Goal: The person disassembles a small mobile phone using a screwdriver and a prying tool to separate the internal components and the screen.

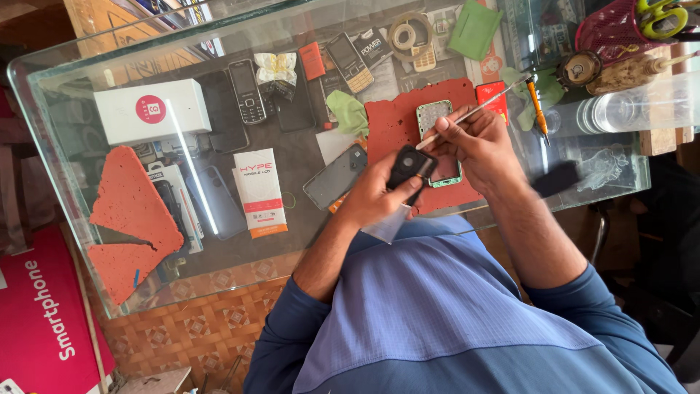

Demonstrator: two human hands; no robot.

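My left hand (379, 191) grips a small black phone part (410, 166) over the near edge of a red foam mat (397, 120). My right hand (474, 142) pinches a thin white stick tool (477, 111) whose tip points toward the black part. Under both hands lies a green-framed phone body (435, 117) on the red mat. A dark phone (335, 176) lies flat just left of my left hand.
The glass table (58, 131) carries a white box (153, 111), a white and orange package (260, 191), keypad phones (246, 91), torn red foam pieces (127, 211), green cloths (474, 29), an orange screwdriver (537, 108) and a clear bottle (620, 109). A red mesh holder with scissors (620, 25) stands far right.
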